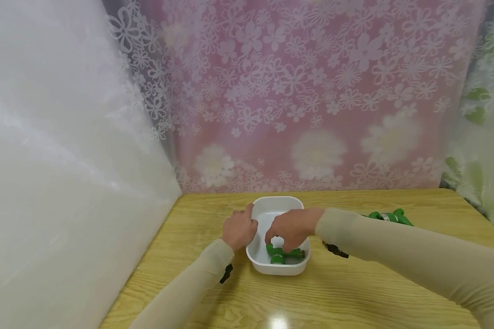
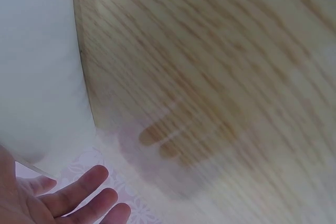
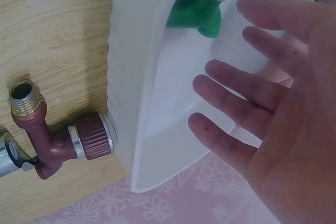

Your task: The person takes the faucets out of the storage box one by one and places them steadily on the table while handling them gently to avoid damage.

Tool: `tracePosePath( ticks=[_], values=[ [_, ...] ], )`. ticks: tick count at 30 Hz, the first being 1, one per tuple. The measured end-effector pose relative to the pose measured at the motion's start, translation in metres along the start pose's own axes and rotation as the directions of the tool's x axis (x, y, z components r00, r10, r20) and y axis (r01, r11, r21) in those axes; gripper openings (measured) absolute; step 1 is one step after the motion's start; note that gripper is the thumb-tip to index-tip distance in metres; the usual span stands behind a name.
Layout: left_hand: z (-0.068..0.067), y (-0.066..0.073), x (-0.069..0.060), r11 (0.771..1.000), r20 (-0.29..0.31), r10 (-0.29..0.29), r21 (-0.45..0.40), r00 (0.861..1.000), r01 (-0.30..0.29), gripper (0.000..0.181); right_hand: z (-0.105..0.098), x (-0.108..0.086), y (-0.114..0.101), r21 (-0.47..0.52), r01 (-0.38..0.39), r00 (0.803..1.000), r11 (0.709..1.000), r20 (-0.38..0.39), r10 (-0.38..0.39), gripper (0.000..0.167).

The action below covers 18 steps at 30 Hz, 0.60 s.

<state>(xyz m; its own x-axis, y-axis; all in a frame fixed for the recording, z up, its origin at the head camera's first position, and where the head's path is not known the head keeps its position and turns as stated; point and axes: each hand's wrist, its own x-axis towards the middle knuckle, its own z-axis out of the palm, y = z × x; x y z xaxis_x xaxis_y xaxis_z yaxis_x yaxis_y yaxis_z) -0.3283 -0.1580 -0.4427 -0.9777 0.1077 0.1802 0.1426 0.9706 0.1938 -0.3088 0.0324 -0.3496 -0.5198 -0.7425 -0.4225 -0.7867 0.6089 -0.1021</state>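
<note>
A white basin (image 1: pixel 277 270) sits on the table with a green water tap (image 1: pixel 276 252) at its near end. My right hand (image 1: pixel 290 228) reaches in over the tap; in the right wrist view its fingers (image 3: pixel 236 98) are spread and relaxed, with a gap between them and the green tap (image 3: pixel 197 11). My left hand (image 1: pixel 239 230) is at the basin's left rim. In the left wrist view its fingers (image 2: pixel 79 190) extend loosely beside the basin's wall (image 2: pixel 39 66). Whether that hand's thumb presses the rim is hard to tell.
Right of the basin, more green taps (image 1: pixel 391 217) lie partly behind my right sleeve. A dark red tap (image 3: pixel 58 140) with a brass threaded end lies close to the basin's outer wall. A pink flowered curtain (image 1: pixel 304 114) hangs behind the wooden table (image 1: pixel 206 214), a white sheet (image 1: pixel 66 160) at left.
</note>
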Motion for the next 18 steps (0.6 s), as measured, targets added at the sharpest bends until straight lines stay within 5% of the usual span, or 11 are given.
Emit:
tracePosePath(
  ticks=[18],
  values=[
    [0.001, -0.001, 0.001, 1.000, 0.008, 0.002, 0.023, 1.000, -0.002, 0.052, 0.017, 0.019, -0.005, 0.021, -0.009, 0.997, 1.000, 0.078, 0.007, 0.044]
  ],
)
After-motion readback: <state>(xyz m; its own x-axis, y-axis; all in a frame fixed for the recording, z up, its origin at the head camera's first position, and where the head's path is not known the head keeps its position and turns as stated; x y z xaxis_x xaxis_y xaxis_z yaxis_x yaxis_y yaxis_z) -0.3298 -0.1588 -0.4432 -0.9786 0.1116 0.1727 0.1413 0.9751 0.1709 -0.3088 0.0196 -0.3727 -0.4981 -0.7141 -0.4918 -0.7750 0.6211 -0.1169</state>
